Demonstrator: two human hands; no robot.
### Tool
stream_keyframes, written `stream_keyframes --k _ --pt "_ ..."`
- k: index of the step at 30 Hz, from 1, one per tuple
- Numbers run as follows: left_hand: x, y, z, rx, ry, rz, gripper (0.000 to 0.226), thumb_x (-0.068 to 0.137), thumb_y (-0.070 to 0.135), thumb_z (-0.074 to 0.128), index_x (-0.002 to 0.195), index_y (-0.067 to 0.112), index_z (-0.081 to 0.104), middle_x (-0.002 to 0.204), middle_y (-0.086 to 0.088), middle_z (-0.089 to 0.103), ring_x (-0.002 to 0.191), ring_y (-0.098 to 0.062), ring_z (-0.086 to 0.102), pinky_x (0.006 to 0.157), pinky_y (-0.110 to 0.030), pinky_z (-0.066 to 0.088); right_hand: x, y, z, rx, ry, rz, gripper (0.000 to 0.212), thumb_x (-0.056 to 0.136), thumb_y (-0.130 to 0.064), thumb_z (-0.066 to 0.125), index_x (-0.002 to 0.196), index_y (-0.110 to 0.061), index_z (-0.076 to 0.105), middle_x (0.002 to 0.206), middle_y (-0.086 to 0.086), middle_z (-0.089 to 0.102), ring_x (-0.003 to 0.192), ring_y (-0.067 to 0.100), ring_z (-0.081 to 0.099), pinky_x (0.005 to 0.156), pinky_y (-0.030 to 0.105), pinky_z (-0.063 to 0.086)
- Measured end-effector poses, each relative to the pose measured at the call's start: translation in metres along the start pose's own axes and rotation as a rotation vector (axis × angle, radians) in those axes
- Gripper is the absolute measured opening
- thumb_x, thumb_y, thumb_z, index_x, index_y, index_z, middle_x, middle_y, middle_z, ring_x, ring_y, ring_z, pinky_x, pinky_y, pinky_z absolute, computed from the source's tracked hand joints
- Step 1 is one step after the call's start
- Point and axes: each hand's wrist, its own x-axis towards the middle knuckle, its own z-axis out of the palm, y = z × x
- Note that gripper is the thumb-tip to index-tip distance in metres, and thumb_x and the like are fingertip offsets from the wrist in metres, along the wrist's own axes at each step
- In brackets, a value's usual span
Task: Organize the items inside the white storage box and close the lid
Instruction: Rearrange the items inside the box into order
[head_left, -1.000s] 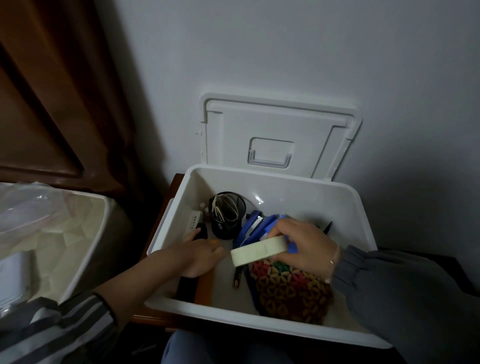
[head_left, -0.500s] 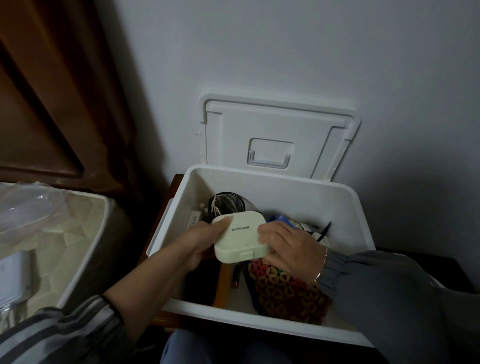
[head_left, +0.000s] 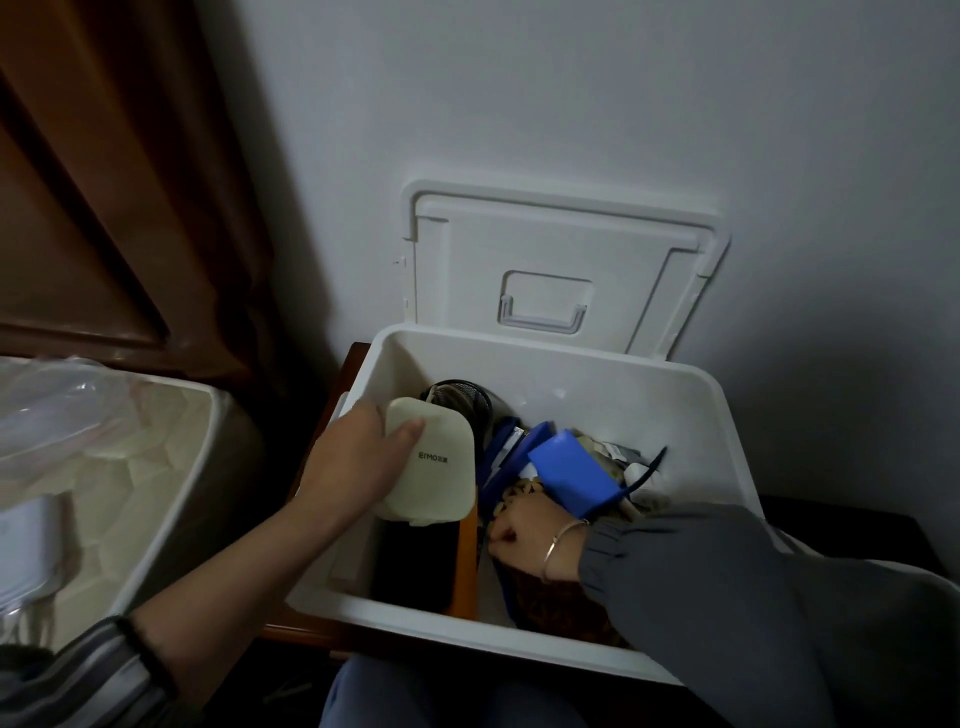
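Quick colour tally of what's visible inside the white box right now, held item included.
Cream: 1, the cream case held in the left hand
Black: 2, the mesh pen cup and a flat black item
Blue: 2 at least, the blue box and blue folders
Patterned brown: 1, the woven pouch under the right hand
Total: 6 clearly told apart; clutter at the right is unclear.

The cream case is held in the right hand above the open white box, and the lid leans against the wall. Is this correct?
Not quite: the head view shows the cream case in the left hand, not the right. The white box is open, and its lid leans against the wall.
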Motion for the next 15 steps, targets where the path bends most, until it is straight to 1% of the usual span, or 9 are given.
stream_keyframes --k 2,4,5,6,7,9,11,12,15 --pt "0.000 -0.002 -0.007 0.028 0.007 0.027 0.045 0.089 0.052 0.054 0.096 0.008 0.055 0.089 -0.007 0.060 0.084 -0.027 0.059 0.065 -0.032 0.040 0.009 -0.007 0.001 0.073 -0.075 0.069 0.031 0.093 -0.017 0.047 0.097 0.006 0.069 0.097 0.019 0.067 0.078 0.023 0.052 0.072 0.028 0.039" --pt "0.000 -0.003 -0.014 0.047 0.022 0.051 0.043 0.089 0.052 0.055 0.094 0.009 0.054 0.082 -0.001 0.059 0.071 -0.020 0.057 0.056 -0.029 0.040 0.014 -0.013 0.004 0.110 -0.164 0.103 0.030 0.092 -0.013 0.047 0.108 0.004 0.066 0.105 0.017 0.065 0.086 0.026 0.054 0.077 0.029 0.042" --pt "-0.001 -0.005 -0.017 0.054 0.030 0.060 0.039 0.089 0.051 0.056 0.092 0.012 0.053 0.076 0.003 0.055 0.063 -0.012 0.053 0.050 -0.025 0.037 0.016 -0.016 0.003 0.126 -0.189 0.106 0.030 0.092 -0.010 0.047 0.114 0.002 0.064 0.114 0.016 0.064 0.093 0.027 0.056 0.084 0.029 0.044" --pt "-0.001 -0.005 -0.021 0.067 0.035 0.068 0.036 0.088 0.050 0.057 0.088 0.014 0.051 0.071 0.008 0.051 0.059 -0.005 0.048 0.046 -0.020 0.032 0.016 -0.018 0.003 0.170 -0.196 0.106 0.033 0.092 -0.008 0.047 0.121 -0.003 0.061 0.124 0.014 0.061 0.105 0.028 0.056 0.093 0.030 0.043" --pt "-0.002 -0.006 -0.025 0.083 0.039 0.077 0.034 0.088 0.049 0.057 0.085 0.016 0.049 0.068 0.010 0.048 0.056 -0.003 0.045 0.044 -0.017 0.028 0.017 -0.020 0.003 0.239 -0.187 0.092 0.038 0.091 -0.005 0.047 0.127 -0.010 0.058 0.132 0.010 0.056 0.118 0.026 0.051 0.102 0.031 0.040" --pt "-0.003 -0.009 -0.030 0.110 0.032 0.091 0.033 0.088 0.048 0.058 0.083 0.017 0.048 0.067 0.011 0.048 0.055 -0.002 0.045 0.044 -0.017 0.026 0.019 -0.024 0.001 0.320 -0.173 0.008 0.048 0.091 0.002 0.045 0.135 -0.016 0.052 0.143 0.007 0.045 0.132 0.023 0.040 0.112 0.030 0.031" --pt "-0.006 -0.008 -0.035 0.140 -0.003 0.102 0.033 0.088 0.047 0.059 0.084 0.016 0.048 0.070 0.008 0.051 0.057 -0.004 0.047 0.045 -0.019 0.028 0.023 -0.024 0.002 0.200 -0.188 -0.134 0.051 0.091 0.007 0.042 0.137 -0.013 0.048 0.149 0.008 0.036 0.137 0.024 0.032 0.115 0.031 0.025" --pt "-0.008 -0.008 -0.036 0.162 -0.016 0.113 0.033 0.088 0.047 0.059 0.086 0.016 0.047 0.072 0.006 0.052 0.058 -0.006 0.048 0.045 -0.020 0.029 0.024 -0.023 0.002 0.119 -0.183 -0.199 0.051 0.091 0.007 0.041 0.138 -0.011 0.048 0.150 0.008 0.034 0.139 0.024 0.030 0.115 0.033 0.024" --pt "-0.016 -0.004 -0.031 0.254 -0.047 0.163 0.033 0.088 0.049 0.059 0.085 0.020 0.043 0.076 0.005 0.049 0.061 -0.009 0.045 0.046 -0.020 0.027 0.028 -0.010 0.000 -0.165 -0.141 -0.313 0.047 0.091 -0.001 0.042 0.136 -0.015 0.050 0.153 -0.001 0.031 0.144 0.021 0.017 0.113 0.043 0.025"
